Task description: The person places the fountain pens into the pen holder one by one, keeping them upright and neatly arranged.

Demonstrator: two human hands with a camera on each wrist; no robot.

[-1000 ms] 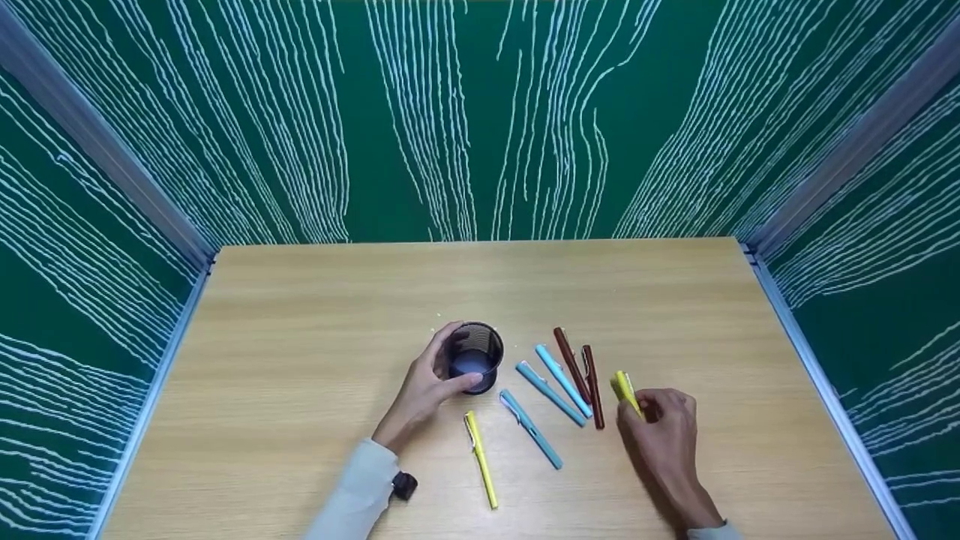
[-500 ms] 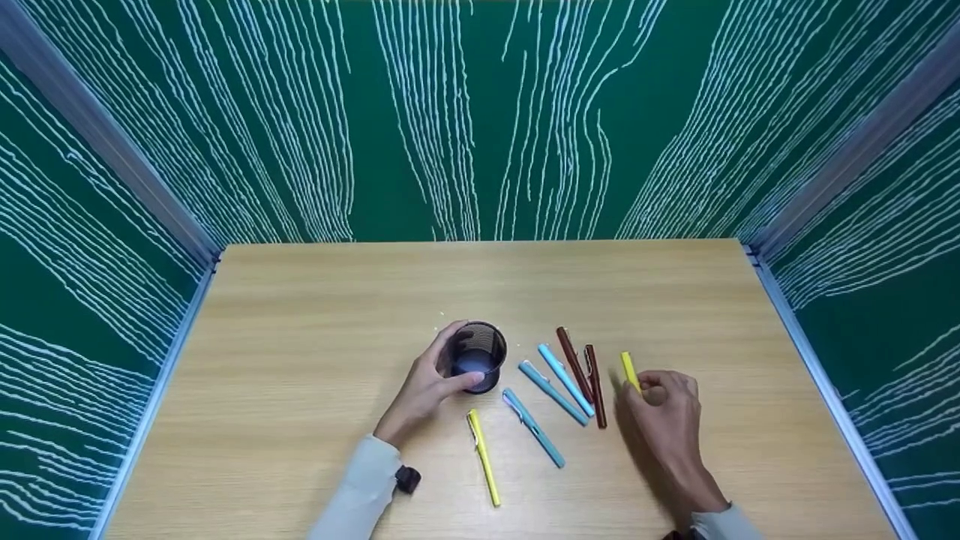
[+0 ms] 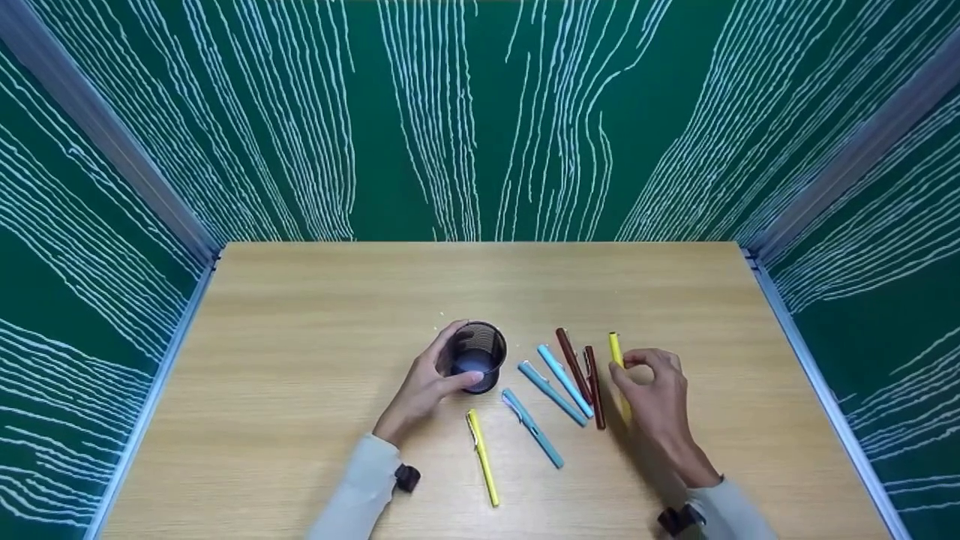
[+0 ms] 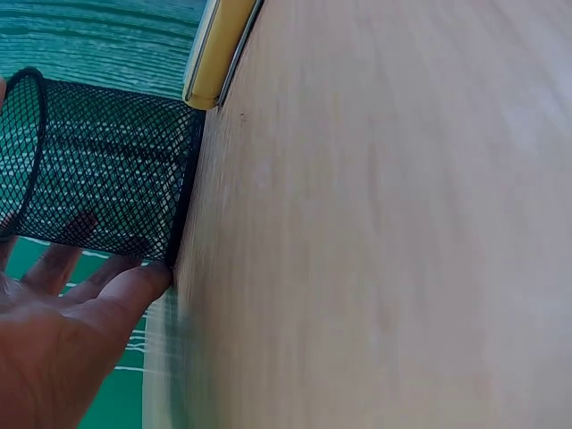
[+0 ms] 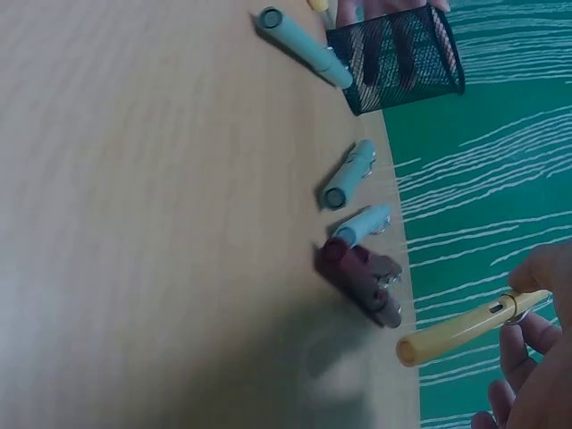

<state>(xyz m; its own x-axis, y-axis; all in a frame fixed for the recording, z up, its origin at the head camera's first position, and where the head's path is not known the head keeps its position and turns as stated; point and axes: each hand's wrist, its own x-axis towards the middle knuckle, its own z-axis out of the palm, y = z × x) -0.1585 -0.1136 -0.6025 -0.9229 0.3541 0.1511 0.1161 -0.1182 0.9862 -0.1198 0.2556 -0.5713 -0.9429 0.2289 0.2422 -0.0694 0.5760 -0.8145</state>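
Observation:
My left hand grips a black wire-mesh pen cup, its thumb across the near side and fingers behind. In the left wrist view the cup stands upright on the table with nothing inside it. At the right, my right hand pinches a capped yellow pen between thumb and fingertips. The right wrist view shows this pen held above the table, its other fingers loosely bent. Just left of that hand lie two dark red pens, partly touching.
Between the hands lie a light blue pen and two teal pens. A second yellow pen lies nearer the front, below the cup. Green walls with white wavy lines enclose the wooden table.
My right hand has moved away from the body and slightly left, raising the yellow pen and turning it more upright. My left hand and the cup have stayed in place.

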